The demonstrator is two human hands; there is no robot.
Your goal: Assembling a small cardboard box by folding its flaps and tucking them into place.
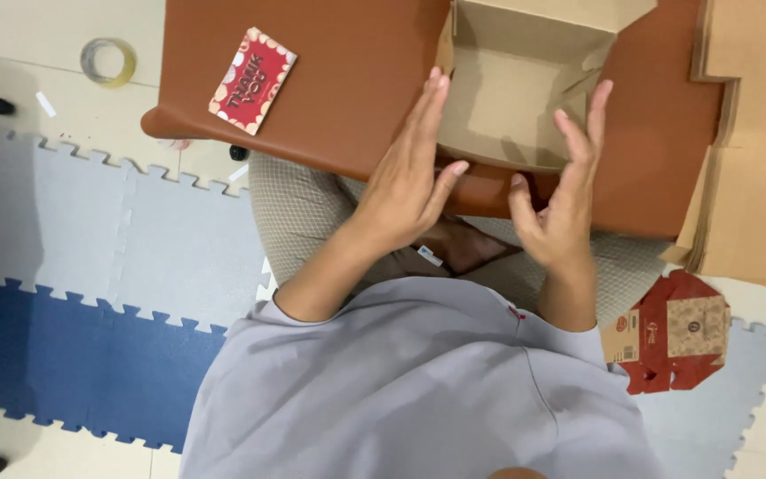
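Note:
An open brown cardboard box stands on a reddish-brown low table. My left hand rests flat against the box's left side, fingers straight and together. At the near right corner of the box my right hand is held up with its fingers spread, close to the wall; I cannot tell if it touches. Neither hand grips anything. The inside of the box looks empty.
A red greeting card lies on the table's left part. Flat cardboard sheets are stacked at the right. A folded red and brown carton lies on the foam floor mats. A tape roll sits on the floor.

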